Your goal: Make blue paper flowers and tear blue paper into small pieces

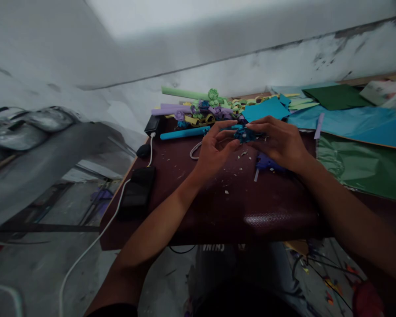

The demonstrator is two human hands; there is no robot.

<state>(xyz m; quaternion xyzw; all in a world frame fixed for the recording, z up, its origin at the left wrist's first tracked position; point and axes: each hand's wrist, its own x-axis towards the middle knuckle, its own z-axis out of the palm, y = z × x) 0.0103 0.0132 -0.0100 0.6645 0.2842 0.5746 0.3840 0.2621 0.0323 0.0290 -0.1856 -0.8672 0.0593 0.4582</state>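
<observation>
The small blue paper flower (244, 134) between the hands, up over the desk (198, 220), looks light, soft and easily crushed, best taken at its firmer base rather than the petals. From here, the left hand (218, 147) has its grip partly open, fingertips at one side; the right hand (280, 141) pinches the other edge, thumb and fingers nearly closed.

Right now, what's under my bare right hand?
A blue-violet plastic tool, apparently a glue gun, shows partly beneath it, on the dark red tabletop; the right hand hides the rest.
</observation>
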